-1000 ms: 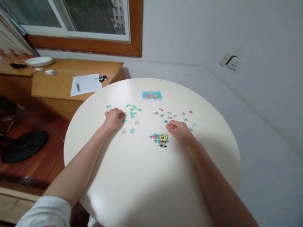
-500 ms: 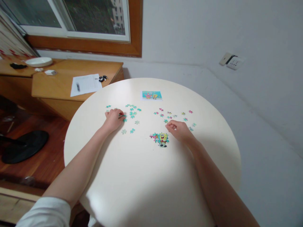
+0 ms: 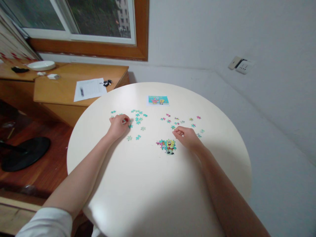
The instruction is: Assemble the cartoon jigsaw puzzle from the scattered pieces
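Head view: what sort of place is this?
Probably a room in a home: a curtain hangs beside the window, keys lie on wooden furniture, and jigsaw pieces are spread on a round table.

The desk (image 3: 133, 191) is coloured off-white. Teal and pale green are shown by the left pieces (image 3: 137, 119); pink, teal and yellow are mixed among the right pieces (image 3: 193, 125). The joined section (image 3: 170, 144) is patterned with a yellow cartoon figure, teal and pink. The picture card (image 3: 158, 100) is printed in those same colours.
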{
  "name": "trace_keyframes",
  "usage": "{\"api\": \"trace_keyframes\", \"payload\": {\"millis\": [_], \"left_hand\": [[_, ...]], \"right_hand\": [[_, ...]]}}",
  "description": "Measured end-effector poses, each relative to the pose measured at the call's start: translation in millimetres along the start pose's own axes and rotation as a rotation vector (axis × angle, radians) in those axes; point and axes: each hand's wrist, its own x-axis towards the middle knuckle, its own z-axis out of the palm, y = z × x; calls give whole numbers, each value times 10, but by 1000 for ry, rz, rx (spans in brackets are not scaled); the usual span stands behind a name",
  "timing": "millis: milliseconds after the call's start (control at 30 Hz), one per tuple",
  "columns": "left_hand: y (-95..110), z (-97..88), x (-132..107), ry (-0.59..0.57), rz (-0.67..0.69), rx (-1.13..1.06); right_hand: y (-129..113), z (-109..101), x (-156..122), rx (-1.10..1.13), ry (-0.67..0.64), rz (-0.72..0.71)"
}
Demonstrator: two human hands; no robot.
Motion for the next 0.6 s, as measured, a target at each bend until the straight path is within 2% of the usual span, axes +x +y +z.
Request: {"api": "trace_keyframes", "payload": {"millis": [200,400,600], "left_hand": [[5,-40,-9,55,22,-17],[-38,-11,-9,138,91,-152],[-26,-9,-23,167,39,-225]], "right_hand": [[15,11,1,15,-4,-6],[17,15,4,8,-9,16],[5,17,-1,11,-12,16]]}}
